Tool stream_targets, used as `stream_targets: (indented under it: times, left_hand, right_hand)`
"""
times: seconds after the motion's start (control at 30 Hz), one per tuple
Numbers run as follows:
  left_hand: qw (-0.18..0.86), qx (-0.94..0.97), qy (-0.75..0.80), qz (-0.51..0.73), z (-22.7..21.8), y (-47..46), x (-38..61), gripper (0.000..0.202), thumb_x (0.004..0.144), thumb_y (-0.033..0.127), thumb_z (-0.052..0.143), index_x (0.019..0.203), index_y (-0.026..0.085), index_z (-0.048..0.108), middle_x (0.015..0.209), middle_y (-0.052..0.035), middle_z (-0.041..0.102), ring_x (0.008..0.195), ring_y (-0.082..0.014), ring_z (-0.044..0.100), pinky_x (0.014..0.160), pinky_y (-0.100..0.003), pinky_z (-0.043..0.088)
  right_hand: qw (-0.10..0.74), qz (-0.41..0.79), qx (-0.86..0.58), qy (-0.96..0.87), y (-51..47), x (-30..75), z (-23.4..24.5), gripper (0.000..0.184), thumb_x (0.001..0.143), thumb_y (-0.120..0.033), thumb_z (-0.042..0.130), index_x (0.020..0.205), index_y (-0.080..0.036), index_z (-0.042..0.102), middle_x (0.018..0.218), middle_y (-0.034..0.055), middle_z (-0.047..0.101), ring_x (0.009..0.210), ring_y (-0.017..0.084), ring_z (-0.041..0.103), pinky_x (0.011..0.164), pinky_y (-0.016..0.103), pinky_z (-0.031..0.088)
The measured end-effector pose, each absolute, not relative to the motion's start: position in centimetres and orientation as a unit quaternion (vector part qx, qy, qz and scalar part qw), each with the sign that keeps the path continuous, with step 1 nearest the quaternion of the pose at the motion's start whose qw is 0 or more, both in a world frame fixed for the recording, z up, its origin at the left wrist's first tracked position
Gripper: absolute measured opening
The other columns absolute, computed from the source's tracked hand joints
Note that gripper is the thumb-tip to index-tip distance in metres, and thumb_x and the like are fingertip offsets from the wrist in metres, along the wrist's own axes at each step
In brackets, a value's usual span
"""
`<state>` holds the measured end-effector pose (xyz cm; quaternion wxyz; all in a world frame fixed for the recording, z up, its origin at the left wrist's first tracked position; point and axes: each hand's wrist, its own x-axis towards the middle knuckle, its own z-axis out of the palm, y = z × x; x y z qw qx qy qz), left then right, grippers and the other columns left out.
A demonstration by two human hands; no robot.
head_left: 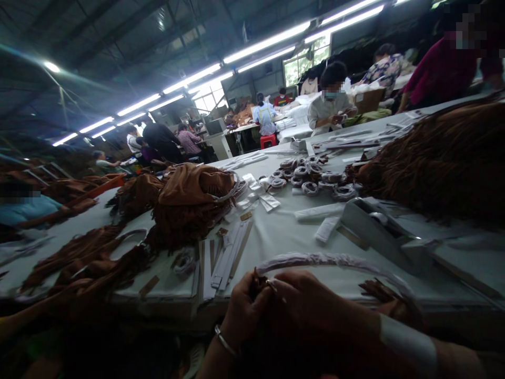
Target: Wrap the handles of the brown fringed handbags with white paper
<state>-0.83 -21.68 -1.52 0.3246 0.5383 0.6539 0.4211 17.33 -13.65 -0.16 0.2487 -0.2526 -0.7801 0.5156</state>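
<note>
A bag strap wrapped in whitish film (327, 259) arches over the table's near edge, from my hands round to the right. My left hand (243, 304), with a bracelet at the wrist, is closed on the strap's brown end. Against it my right hand (305, 295) has its fingers closed at the same end, beside a small shiny metal fitting (270, 285). Dark shadow hides what hangs below both hands. Brown fringe strips (381, 292) lie close to the right forearm, which carries a pale band.
Brown fringed bags (193, 197) are heaped left of centre, with a large brown fringed pile (442, 158) at right. Coiled wrapped straps (310, 188), white strips (231, 255) and a grey metal tape dispenser (379, 226) lie on the pale table (272, 237). Several people work beyond.
</note>
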Motion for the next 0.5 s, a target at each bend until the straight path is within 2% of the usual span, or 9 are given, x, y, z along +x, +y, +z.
stream_targets:
  times: [0.07,0.13,0.2,0.23,0.27,0.33,0.4,0.43,0.5]
  left_hand:
    - [0.336,0.511,0.661,0.434,-1.9,-21.4,-1.3,0.035,0.089,0.045,0.066,0.11,0.018,0.066,0.092,-0.0045,0.071,0.086,-0.022,0.064,0.077,-0.029,0.051]
    - [0.348,0.496,0.661,0.443,-2.4,-21.2,-1.7,0.037,0.088,0.047,0.067,0.11,0.018,0.067,0.094,-0.0052,0.072,0.089,-0.0234,0.066,0.079,-0.03,0.052]
    - [0.354,0.495,0.657,0.445,-2.9,-21.1,-2.0,0.039,0.087,0.048,0.068,0.112,0.018,0.067,0.098,-0.006,0.073,0.092,-0.0245,0.067,0.081,-0.031,0.053]
    - [0.354,0.5,0.655,0.442,-3.0,-21.1,-2.3,0.04,0.088,0.048,0.067,0.114,0.018,0.067,0.1,-0.0064,0.073,0.094,-0.025,0.067,0.083,-0.031,0.053]
    - [0.355,0.508,0.653,0.434,-3.1,-21.1,-2.6,0.04,0.088,0.048,0.066,0.114,0.018,0.067,0.1,-0.0069,0.073,0.095,-0.0256,0.067,0.083,-0.032,0.054]
    - [0.349,0.531,0.659,0.403,-2.8,-21.1,-3.4,0.042,0.089,0.049,0.064,0.115,0.017,0.068,0.103,-0.009,0.074,0.098,-0.0283,0.068,0.087,-0.037,0.054]
    - [0.291,0.556,0.686,0.369,-1.5,-20.8,-3.8,0.052,0.082,0.053,0.071,0.119,0.017,0.068,0.114,-0.014,0.072,0.11,-0.0355,0.065,0.097,-0.046,0.052]
    - [0.237,0.572,0.7,0.357,-0.5,-20.5,-3.7,0.063,0.075,0.054,0.077,0.124,0.016,0.066,0.124,-0.0172,0.069,0.119,-0.04,0.061,0.103,-0.052,0.048]
    - [0.11,0.615,0.701,0.343,2.1,-19.5,-2.5,0.087,0.063,0.054,0.086,0.137,0.017,0.058,0.143,-0.0212,0.056,0.136,-0.046,0.045,0.114,-0.06,0.035]
  right_hand:
    - [0.295,0.374,-0.211,-0.853,-14.0,19.5,0.2,0.026,0.097,-0.027,0.049,0.112,-0.02,0.069,0.103,0.0104,0.074,0.092,0.023,0.067,0.085,0.037,0.055]
    - [0.347,0.198,-0.183,-0.898,-13.4,22.2,0.6,0.035,0.094,-0.021,0.056,0.128,-0.024,0.062,0.121,0.0119,0.07,0.111,0.026,0.064,0.098,0.042,0.05]
    - [0.369,0.039,-0.221,-0.902,-11.7,24.9,0.9,0.046,0.091,-0.022,0.061,0.137,-0.025,0.056,0.133,0.0135,0.065,0.125,0.031,0.057,0.104,0.048,0.045]
    - [0.359,0.007,-0.271,-0.893,-10.6,26.1,0.9,0.049,0.09,-0.026,0.063,0.138,-0.023,0.055,0.135,0.0153,0.063,0.126,0.034,0.056,0.104,0.05,0.045]
    - [0.329,0.007,-0.323,-0.887,-9.4,27.1,0.8,0.046,0.09,-0.029,0.062,0.135,-0.021,0.058,0.13,0.0166,0.066,0.121,0.035,0.06,0.099,0.05,0.047]
    - [0.246,0.066,-0.41,-0.876,-7.2,28.4,0.4,0.031,0.094,-0.035,0.053,0.114,-0.018,0.068,0.102,0.0146,0.075,0.092,0.03,0.07,0.078,0.041,0.052]
    - [0.185,0.14,-0.442,-0.866,-6.1,28.7,0.0,0.034,0.098,-0.037,0.041,0.09,-0.021,0.069,0.075,0.0082,0.074,0.066,0.023,0.067,0.06,0.032,0.046]
    - [0.176,0.162,-0.445,-0.863,-6.0,28.5,-0.1,0.038,0.1,-0.038,0.037,0.083,-0.022,0.067,0.07,0.0067,0.072,0.062,0.021,0.065,0.057,0.03,0.043]
    - [0.182,0.175,-0.43,-0.867,-6.4,27.4,0.2,0.04,0.101,-0.039,0.034,0.083,-0.022,0.065,0.072,0.0067,0.072,0.064,0.021,0.066,0.056,0.029,0.04]
